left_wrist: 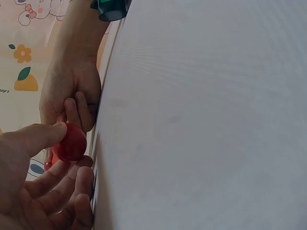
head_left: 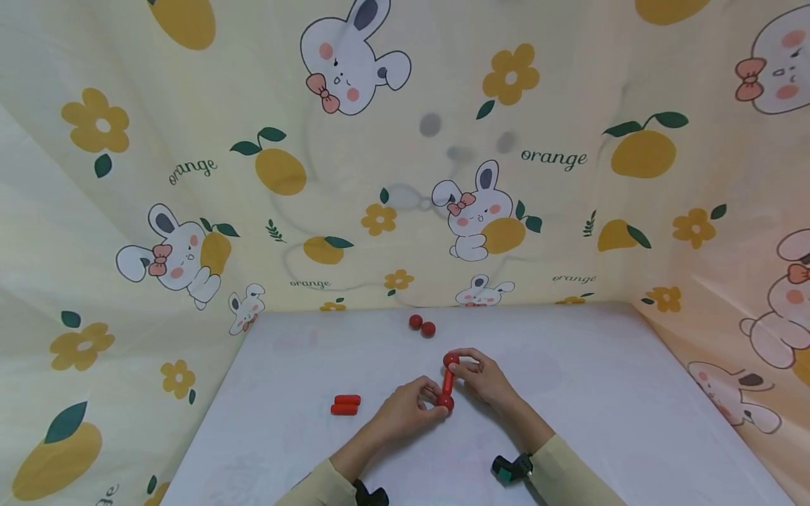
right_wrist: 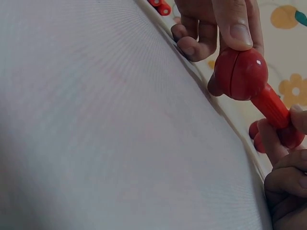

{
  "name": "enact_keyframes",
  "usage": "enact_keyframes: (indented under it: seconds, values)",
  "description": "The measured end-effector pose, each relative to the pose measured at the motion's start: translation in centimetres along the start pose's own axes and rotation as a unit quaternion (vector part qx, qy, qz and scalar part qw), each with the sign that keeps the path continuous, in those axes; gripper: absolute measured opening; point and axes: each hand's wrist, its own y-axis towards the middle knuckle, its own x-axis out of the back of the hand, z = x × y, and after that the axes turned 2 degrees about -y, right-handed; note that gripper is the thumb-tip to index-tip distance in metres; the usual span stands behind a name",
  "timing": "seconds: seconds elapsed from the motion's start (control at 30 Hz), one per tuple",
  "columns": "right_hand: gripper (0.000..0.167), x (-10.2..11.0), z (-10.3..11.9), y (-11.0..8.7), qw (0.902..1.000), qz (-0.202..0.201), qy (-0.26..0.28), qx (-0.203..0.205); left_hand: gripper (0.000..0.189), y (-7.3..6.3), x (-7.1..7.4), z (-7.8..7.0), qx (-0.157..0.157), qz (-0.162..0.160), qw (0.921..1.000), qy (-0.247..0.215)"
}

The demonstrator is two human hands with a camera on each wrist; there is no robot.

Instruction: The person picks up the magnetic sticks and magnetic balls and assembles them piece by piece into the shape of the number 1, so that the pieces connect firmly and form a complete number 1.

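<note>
Over the white table, two red balls joined by a short red rod (head_left: 448,383) form a dumbbell shape. The left hand (head_left: 401,410) pinches the nearer ball (head_left: 446,403) between thumb and fingers. At the opposite end, the right hand (head_left: 487,379) grips the farther ball (head_left: 451,359). In the right wrist view, the nearer ball (right_wrist: 241,74) shows a dark seam, and the rod (right_wrist: 271,106) runs from it toward the right hand's fingers. The left wrist view shows the left thumb on the nearer ball (left_wrist: 72,143), which mostly hides the rod.
Two loose red balls, one here (head_left: 415,322) and the other (head_left: 428,329) beside it, lie near the table's back edge. Left of the hands, two red rods, a farther rod (head_left: 347,400) and a nearer rod (head_left: 344,410), lie side by side. Printed cloth (head_left: 405,140) surrounds the white table (head_left: 266,450).
</note>
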Motion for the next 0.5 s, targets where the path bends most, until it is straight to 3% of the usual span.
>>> enact_keyframes:
  seconds: [0.5]
  values:
    - [0.044,-0.19,0.45,-0.28,1.0000,-0.003,0.008,0.004,0.028,0.25,0.32,0.37,0.006,-0.004,0.9998,-0.019]
